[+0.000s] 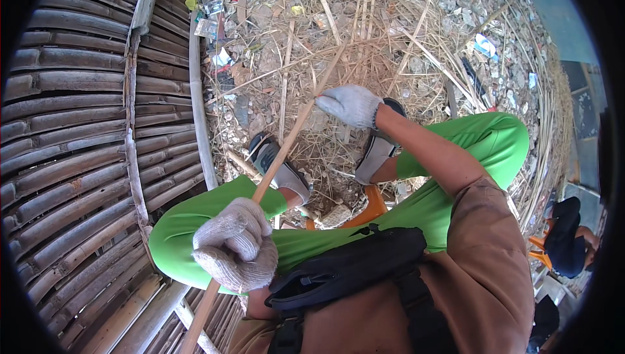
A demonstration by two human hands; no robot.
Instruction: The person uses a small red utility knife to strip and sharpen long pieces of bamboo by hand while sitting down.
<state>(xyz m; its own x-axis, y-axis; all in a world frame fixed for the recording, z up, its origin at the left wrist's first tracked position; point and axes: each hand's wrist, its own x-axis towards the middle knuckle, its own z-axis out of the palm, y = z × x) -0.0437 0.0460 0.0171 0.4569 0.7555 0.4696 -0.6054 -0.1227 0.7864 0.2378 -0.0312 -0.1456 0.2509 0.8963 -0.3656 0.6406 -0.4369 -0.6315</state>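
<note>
A long, thin bamboo strip point(284, 149) runs slantwise from the lower left, past my left leg, up to the littered ground ahead. My left hand point(236, 246), in a pale knitted glove, is wrapped round the strip above my left thigh. Farther up, my right hand point(351, 105), gloved the same way, has its fingers pressed together at the strip's right edge and seems to pinch it there. Whether a small fibre or tool is also between those fingertips, I cannot make out.
A slatted bamboo panel point(78, 119) fills the left side. Loose bamboo slivers point(364, 9) and scraps litter the ground between and beyond my feet. An orange stool point(371, 205) shows beneath me, and a black bag point(345, 263) crosses my front. Another person point(565, 237) sits at far right.
</note>
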